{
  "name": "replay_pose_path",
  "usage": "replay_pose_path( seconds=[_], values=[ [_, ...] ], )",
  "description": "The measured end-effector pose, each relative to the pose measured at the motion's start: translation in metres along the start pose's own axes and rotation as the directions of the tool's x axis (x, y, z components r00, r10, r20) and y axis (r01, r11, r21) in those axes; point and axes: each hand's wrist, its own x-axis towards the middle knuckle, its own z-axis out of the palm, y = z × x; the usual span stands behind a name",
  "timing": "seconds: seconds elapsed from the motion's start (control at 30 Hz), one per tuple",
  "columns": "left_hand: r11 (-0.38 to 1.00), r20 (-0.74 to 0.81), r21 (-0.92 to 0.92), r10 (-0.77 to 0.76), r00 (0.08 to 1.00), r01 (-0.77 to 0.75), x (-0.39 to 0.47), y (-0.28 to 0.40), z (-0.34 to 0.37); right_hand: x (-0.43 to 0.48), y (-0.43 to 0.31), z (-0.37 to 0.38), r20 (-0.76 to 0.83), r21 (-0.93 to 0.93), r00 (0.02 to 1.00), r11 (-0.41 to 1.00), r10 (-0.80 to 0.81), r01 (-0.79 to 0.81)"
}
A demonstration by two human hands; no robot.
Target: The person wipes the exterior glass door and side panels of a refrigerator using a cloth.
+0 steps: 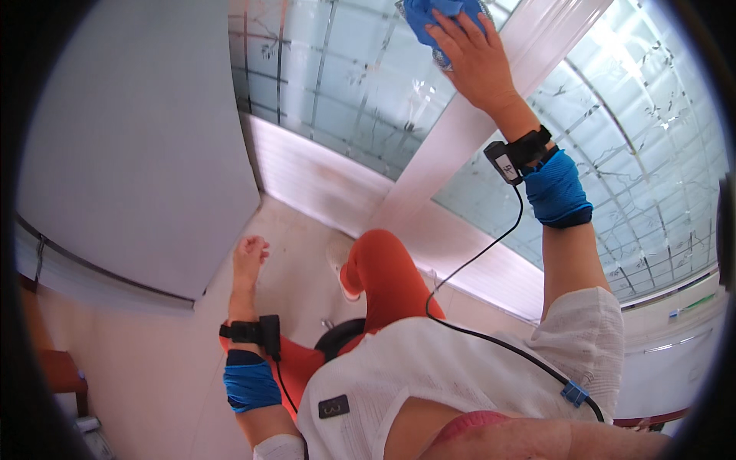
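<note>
At the top of the view my right hand lies with its fingers spread over a blue cloth, holding it against a patterned glass door panel. Beneath the cloth shows a speckled, silvery edge. The hand is beside the pale upright door frame. Lower on the left, my left hand hangs above the floor by my bent knee, its fingers loosely curled in. I see nothing in it, though it is slightly blurred.
A large plain grey-white panel fills the left side. A second patterned glass panel is at right. A black cable runs from my right wrist device to my shirt. A dark round seat is under me on the pale floor.
</note>
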Motion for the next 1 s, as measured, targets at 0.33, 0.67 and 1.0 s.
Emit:
replay_pose_path(
  seconds=[0.33, 0.67, 1.0],
  values=[
    [0.974, -0.168, -0.215, -0.115, 0.979, 0.078, -0.053, -0.015, -0.049, -0.127, -0.154, 0.069, 0.094, 0.466, 0.97, 0.871, -0.226, 0.157],
    [0.974, 0.0, 0.206, -0.093, 0.996, 0.091, -0.044, -0.025, -0.038, -0.106, -0.126, 0.07, 0.051, 0.502, 0.901, 0.791, -0.43, 0.349],
    [0.969, -0.012, 0.19, -0.161, 0.987, 0.16, -0.039, -0.025, -0.041, 0.073, 0.089, -0.023, -0.338, -0.056, 0.89, 0.938, 0.306, -0.343]
  ],
)
